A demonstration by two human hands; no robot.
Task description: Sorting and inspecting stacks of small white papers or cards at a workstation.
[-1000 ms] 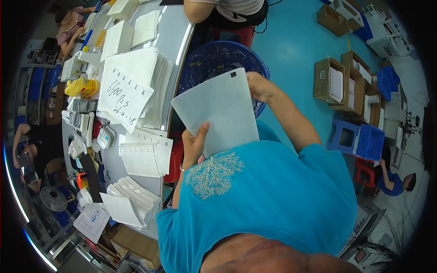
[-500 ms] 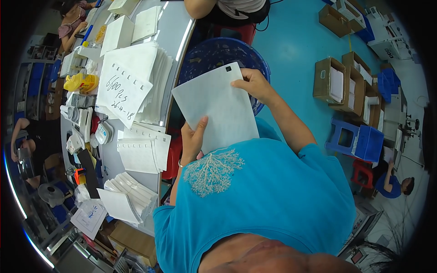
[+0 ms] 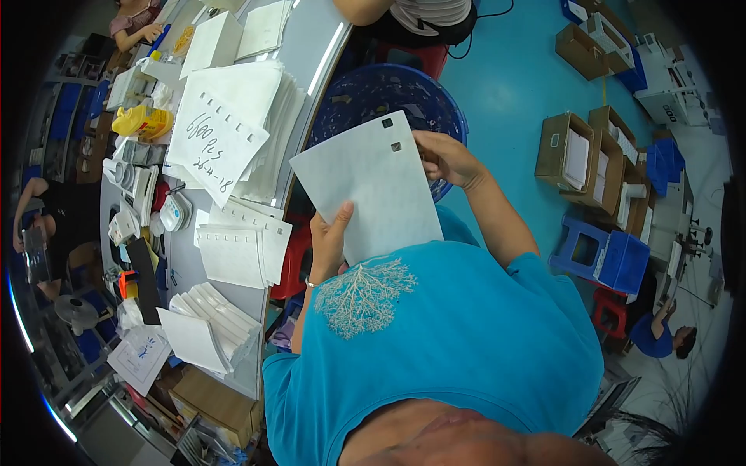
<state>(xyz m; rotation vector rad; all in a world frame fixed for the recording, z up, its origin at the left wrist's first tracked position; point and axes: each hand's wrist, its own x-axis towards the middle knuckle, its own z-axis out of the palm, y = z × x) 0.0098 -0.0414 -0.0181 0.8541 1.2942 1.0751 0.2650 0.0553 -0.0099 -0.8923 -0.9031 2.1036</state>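
A stiff white sheet (image 3: pixel 365 186), tilted, is held up in front of my chest; whether it is one sheet or several layers cannot be made out. Two small dark square openings show near its upper right corner. My left hand (image 3: pixel 329 237) grips the lower left edge, thumb on the face and fingers behind. At the right edge, just beside the lower opening, my right hand (image 3: pixel 451 159) is closed with curled fingers. Whatever is between those fingertips is hidden. Beneath the sheet's top stands a big blue tub (image 3: pixel 392 89) with small scraps inside.
To the left, a grey table (image 3: pixel 307 66) carries a thick stack of white sheets (image 3: pixel 221 124) with handwriting on top, smaller sheet piles (image 3: pixel 241 248), and a yellow bottle (image 3: pixel 143 122). Cardboard boxes (image 3: pixel 563 155) and a blue stool (image 3: pixel 576 242) stand at right. Other people sit nearby.
My right thumb has come off the sheet's face, and the hand has curled at the right edge. A second square opening now shows below the first. My left hand keeps its grip.
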